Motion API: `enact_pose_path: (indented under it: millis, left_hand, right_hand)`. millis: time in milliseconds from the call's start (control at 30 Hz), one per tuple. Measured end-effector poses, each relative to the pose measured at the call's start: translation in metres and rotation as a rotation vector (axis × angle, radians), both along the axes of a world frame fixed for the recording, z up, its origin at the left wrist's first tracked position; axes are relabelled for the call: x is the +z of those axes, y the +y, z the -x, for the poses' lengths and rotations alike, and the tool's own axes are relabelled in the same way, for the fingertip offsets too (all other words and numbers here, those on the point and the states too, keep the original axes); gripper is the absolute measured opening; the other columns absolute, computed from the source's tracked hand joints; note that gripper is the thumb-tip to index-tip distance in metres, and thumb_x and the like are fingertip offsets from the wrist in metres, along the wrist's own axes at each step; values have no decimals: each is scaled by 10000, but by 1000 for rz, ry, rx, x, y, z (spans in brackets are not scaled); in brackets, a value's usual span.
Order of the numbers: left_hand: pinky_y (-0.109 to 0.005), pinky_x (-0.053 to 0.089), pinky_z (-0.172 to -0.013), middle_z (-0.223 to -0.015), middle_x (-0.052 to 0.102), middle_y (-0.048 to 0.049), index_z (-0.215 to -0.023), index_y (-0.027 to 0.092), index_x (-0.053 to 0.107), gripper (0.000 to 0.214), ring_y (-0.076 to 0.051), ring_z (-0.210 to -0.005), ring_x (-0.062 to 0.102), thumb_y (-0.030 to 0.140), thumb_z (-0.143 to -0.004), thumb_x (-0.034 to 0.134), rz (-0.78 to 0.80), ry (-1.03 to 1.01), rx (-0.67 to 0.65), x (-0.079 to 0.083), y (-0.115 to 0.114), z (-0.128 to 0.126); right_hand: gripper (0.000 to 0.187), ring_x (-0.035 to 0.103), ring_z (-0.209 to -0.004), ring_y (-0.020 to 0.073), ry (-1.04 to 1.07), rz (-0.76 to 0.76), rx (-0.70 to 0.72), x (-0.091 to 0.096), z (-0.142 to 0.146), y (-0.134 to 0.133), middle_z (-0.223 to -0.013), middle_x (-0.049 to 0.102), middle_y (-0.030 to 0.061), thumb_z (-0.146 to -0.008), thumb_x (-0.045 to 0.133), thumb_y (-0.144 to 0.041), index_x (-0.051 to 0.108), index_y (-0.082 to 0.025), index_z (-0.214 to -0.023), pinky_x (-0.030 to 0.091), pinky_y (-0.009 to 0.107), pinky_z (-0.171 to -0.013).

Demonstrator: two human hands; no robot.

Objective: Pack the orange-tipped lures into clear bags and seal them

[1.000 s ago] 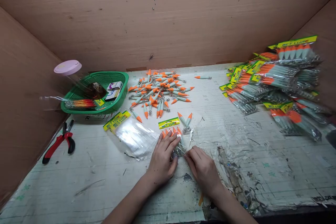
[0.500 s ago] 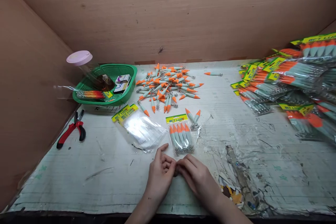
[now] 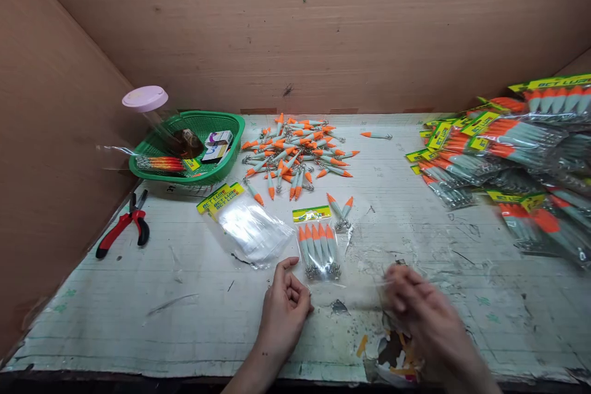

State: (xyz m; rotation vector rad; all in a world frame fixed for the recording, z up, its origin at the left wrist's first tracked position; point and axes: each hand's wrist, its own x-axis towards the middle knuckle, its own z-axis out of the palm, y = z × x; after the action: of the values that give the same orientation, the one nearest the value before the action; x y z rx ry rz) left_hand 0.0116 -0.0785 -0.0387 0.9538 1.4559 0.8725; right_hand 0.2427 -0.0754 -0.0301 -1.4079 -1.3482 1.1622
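The bag (image 3: 318,253) lies flat, likely keeping its lures (image 3: 316,239) aligned. The left hand (image 3: 287,305) half-curls, the right hand (image 3: 425,308) blurs; I cannot tell their grip.

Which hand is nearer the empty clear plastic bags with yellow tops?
The left hand, just below and right of the bags; the right hand is farther right.

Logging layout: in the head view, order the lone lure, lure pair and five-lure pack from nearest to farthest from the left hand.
From the left hand:
1. Five-lure pack, ahead, slightly right.
2. Lure pair, right of the header.
3. Lone lure, near the back wall.
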Motion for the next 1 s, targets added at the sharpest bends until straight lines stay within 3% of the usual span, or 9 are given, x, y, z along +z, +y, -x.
enact_pose_path:
  millis: [67, 133, 233, 333, 467, 600, 767, 867, 1000]
  left_hand:
    - [-252, 510, -523, -721, 520, 36, -1158, 191, 428, 365, -119, -562, 598, 314, -821, 495, -42, 77, -89, 3, -2, 7]
    - [-258, 522, -531, -837, 554, -16, -1159, 199, 461, 315, -115, -588, 597, 280, -855, 437, -193, 268, -200, 7, -5, 17]
    - [-281, 546, -599, -1007, 568, -79, -1170, 218, 486, 343, -136, -686, 609, 186, -830, 457, -534, 602, -370, 10, -6, 24]
    - [-303, 551, -740, -1068, 568, -110, -1178, 201, 484, 389, -194, -919, 614, 117, -798, 479, -769, 719, -483, 12, -4, 12]
    - [-271, 546, -728, -1123, 560, -131, -1157, 175, 487, 377, -169, -874, 615, 84, -793, 460, -852, 677, -600, 13, -2, -16]
    - [-290, 546, -711, -1092, 585, -136, -1113, 156, 513, 346, -189, -884, 609, 70, -787, 437, -924, 677, -662, 14, 1, -35]
    - [-297, 525, -596, -967, 637, -122, -1029, 91, 561, 240, -183, -730, 588, 78, -824, 437, -1179, 796, -714, 8, 13, -73]
    - [-291, 476, -500, -884, 636, -84, -969, 89, 584, 185, -172, -644, 555, 93, -836, 455, -1314, 912, -780, 3, 20, -109]
    - [-284, 430, -451, -784, 609, -47, -941, 107, 576, 167, -165, -603, 545, 88, -841, 443, -1292, 985, -702, 0, 23, -132]
  right_hand:
    - [275, 456, -469, 149, -167, -12, -262, -5, -42, 2, -567, 470, -13, -863, 447, -494, 499, -229, -813, 387, 273, -427]
    - [308, 509, -548, 190, -485, -43, -417, -8, -73, 6, -622, 523, 27, -792, 503, -537, 519, -232, -747, 404, 309, -474]
    - [288, 534, -656, 230, -791, -144, -427, -2, -89, 11, -727, 559, 70, -765, 494, -514, 527, -233, -712, 424, 362, -576]
    - [243, 530, -685, 209, -909, -277, -401, 5, -86, 18, -842, 553, 91, -824, 428, -432, 533, -213, -821, 443, 353, -608]
    - [235, 533, -771, 221, -964, -332, -420, 3, -100, 26, -920, 543, 110, -852, 406, -376, 548, -193, -895, 457, 364, -662]
    - [246, 536, -879, 239, -916, -293, -189, 0, -120, 29, -931, 591, 86, -849, 456, -397, 591, -213, -943, 431, 382, -766]
    - [265, 504, -946, 248, -707, -137, -57, 0, -102, 45, -960, 595, 76, -853, 478, -417, 582, -234, -1013, 385, 402, -842]
    - [225, 485, -896, 257, -694, -93, -60, 0, -83, 60, -895, 582, 69, -808, 544, -420, 594, -232, -921, 363, 419, -815]
    - [209, 473, -785, 222, -611, -34, 20, 6, -68, 71, -745, 549, 38, -781, 546, -388, 513, -216, -668, 371, 365, -716]
